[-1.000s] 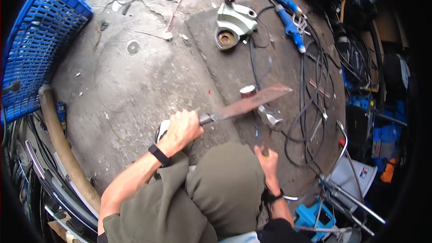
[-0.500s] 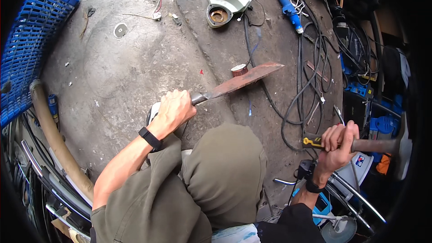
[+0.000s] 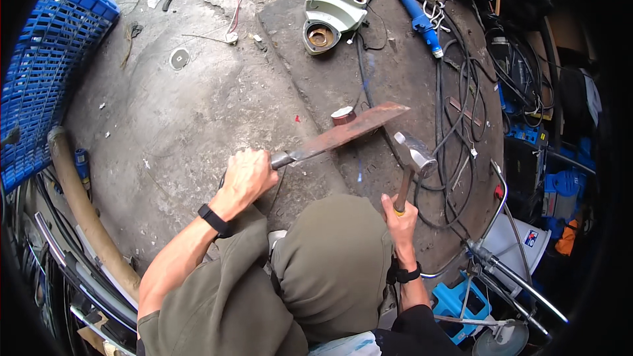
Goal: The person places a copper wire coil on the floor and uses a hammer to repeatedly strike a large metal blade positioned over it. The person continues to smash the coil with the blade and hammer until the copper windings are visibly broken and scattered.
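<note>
My left hand [image 3: 247, 177] is wrapped round the dark handle of a long rusty machete-like blade [image 3: 359, 128], which slants up to the right above the floor. Just behind the blade's far edge stands a small round copper-coloured coil [image 3: 343, 116] with a whitish top. Whether blade and coil touch I cannot tell. In my closed right hand [image 3: 401, 221] is a hammer [image 3: 418, 155], its steel head up near the blade's right part and slightly blurred. Each of my wrists wears a dark band. Olive cloth [image 3: 333, 260] covers my knees between the arms.
A pale green metal housing [image 3: 336, 10] lies at the far middle. Black cable [image 3: 438, 118] and blue plug connectors [image 3: 422, 26] run along the right. A blue plastic crate [image 3: 56, 46] and a brown tube [image 3: 86, 201] stand left. Metal rods [image 3: 521, 277] and a white bucket [image 3: 517, 240] crowd the right.
My right hand has swung the hammer from the far right inward, its head now near the blade. My left hand and the blade's handle have shifted slightly nearer and left.
</note>
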A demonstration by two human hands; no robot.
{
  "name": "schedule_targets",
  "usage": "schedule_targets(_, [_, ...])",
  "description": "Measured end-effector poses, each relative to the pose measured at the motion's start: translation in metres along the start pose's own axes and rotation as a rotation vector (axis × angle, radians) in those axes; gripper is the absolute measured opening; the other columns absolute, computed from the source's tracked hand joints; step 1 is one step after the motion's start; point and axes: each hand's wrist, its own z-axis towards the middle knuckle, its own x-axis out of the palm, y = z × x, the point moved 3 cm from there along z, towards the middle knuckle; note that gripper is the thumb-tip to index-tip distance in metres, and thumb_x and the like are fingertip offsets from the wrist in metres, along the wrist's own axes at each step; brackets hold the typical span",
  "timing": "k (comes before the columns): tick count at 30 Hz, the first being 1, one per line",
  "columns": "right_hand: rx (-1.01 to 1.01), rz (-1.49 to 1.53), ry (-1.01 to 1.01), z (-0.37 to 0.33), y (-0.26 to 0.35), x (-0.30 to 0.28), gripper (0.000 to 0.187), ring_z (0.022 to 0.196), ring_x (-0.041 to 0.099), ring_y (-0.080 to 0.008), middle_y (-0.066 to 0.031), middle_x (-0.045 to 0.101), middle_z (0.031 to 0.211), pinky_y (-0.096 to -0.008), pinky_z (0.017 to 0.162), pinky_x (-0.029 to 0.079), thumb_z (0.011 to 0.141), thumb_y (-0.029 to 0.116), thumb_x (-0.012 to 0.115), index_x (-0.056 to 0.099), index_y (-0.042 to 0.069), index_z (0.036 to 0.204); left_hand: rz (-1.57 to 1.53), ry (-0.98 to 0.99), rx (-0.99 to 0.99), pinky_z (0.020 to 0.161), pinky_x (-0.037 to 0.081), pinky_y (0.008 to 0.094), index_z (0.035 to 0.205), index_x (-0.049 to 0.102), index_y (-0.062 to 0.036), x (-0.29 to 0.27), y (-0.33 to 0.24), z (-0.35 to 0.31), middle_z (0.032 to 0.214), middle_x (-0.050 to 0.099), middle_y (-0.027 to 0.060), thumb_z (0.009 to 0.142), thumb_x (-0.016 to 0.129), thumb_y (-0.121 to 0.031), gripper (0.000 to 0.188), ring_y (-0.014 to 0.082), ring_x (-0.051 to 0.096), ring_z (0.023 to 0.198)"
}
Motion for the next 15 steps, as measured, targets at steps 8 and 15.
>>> schedule_targets(8, [0.059, 0.017, -0.047, 0.018, 0.037, -0.020, 0.039, 0.046, 0.045, -0.0071, 0.0025, 0.049, 0.052, -0.0288, 0.045, 0.034, 0.096, 0.026, 0.073, 0.055, 0.005, 0.067, 0.006, -0.072, -0.010, 0.071, 0.052, 0.0559, 0.074, 0.065, 0.0027, -0.005, 0.003, -0.001, 0.072, 0.064, 0.0299, 0.073, 0.061, -0.010, 0.013, 0.0473, 0.064, 0.071])
schedule_targets(15, [-0.429, 0.588, -0.206, 0.025, 0.131, -0.062, 0.029, 0.041, 0.035, -0.0056, 0.0041, 0.037, 0.051, -0.0245, 0.038, 0.028, 0.104, 0.011, 0.053, 0.050, 0.007, 0.075, 0.028, 0.031, -0.090, 0.068, 0.052, 0.0553, 0.074, 0.064, 0.0034, 0.000, 0.009, -0.002, 0.075, 0.063, 0.0298, 0.074, 0.061, -0.011, 0.015, 0.0463, 0.063, 0.072])
